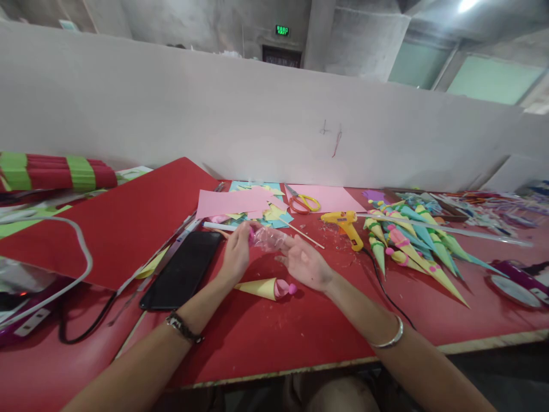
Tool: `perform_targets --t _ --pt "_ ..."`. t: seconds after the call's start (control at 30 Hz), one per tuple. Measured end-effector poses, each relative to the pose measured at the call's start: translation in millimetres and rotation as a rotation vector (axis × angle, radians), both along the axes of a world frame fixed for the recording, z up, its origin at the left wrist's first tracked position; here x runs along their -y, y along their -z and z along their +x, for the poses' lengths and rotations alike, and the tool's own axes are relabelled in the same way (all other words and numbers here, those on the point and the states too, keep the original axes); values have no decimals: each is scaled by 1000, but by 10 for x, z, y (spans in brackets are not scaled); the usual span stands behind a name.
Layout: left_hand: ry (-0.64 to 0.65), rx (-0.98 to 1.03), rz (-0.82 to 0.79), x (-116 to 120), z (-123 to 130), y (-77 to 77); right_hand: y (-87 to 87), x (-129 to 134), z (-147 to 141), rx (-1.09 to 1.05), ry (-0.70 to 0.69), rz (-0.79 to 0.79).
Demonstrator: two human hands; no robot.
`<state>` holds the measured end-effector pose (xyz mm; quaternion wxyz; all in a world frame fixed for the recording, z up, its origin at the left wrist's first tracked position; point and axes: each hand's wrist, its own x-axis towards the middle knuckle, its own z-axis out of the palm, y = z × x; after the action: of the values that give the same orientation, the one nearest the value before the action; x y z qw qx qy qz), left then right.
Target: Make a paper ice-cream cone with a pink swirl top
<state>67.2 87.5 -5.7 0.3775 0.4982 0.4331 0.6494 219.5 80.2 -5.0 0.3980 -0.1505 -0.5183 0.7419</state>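
Note:
My left hand (237,252) is closed on a small clear plastic bag (269,238), with something bright pink (251,233) at its fingertips. Facing it, my right hand (306,263) is turned palm up with fingers stretched out toward the bag. Its fingertips meet the bag's right side; I cannot tell whether they are inside it. Below and between both hands, a pale yellow paper cone (259,288) lies on its side on the red table, with a pink paper roll and a pink pompom (292,289) at its wide end.
Left of my hands lies a black phone (182,269). A yellow glue gun (345,226) with a black cord rests at right, near a pile of finished paper cones (405,240). Scissors (303,202), a wooden stick (302,233) and pink paper (231,203) lie behind. A white partition (257,120) closes the back.

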Motion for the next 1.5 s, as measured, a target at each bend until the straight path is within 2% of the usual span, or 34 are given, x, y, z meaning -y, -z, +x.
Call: perform_targets --t 0.1,0.2,0.27,0.47,0.53,0.63,0.7,0.77,0.93,1.07,1.23,1.5 --pt "13 111 -58 -47 -30 -6 11 -48 11 -45 86 -55" --pt "32 181 -94 -42 -37 -43 29 -67 18 21 120 16" --pt "42 202 -103 -32 -35 -70 12 -51 30 79 126 168" --pt "72 138 -63 -25 -43 -100 -111 28 96 366 189 819" --pt "83 61 -23 6 -39 -111 -104 33 101 465 225 940" --pt "120 -81 29 70 -22 -132 -58 27 97 611 257 1009" --pt "137 -138 43 89 -13 -129 -37 22 93 630 251 987" --pt "132 -139 39 75 -10 -104 -38 20 83 564 218 880" --pt "96 7 -37 -10 -32 -25 -62 8 1 151 85 365" --pt "76 134 -88 -34 -50 -41 -8 -24 -60 -60 124 115" --pt "86 228 -131 -53 -53 -63 47 -68 -41 -78 181 -15" --pt "193 309 -153 -23 -84 -112 58 -99 -48 -3 245 -23"
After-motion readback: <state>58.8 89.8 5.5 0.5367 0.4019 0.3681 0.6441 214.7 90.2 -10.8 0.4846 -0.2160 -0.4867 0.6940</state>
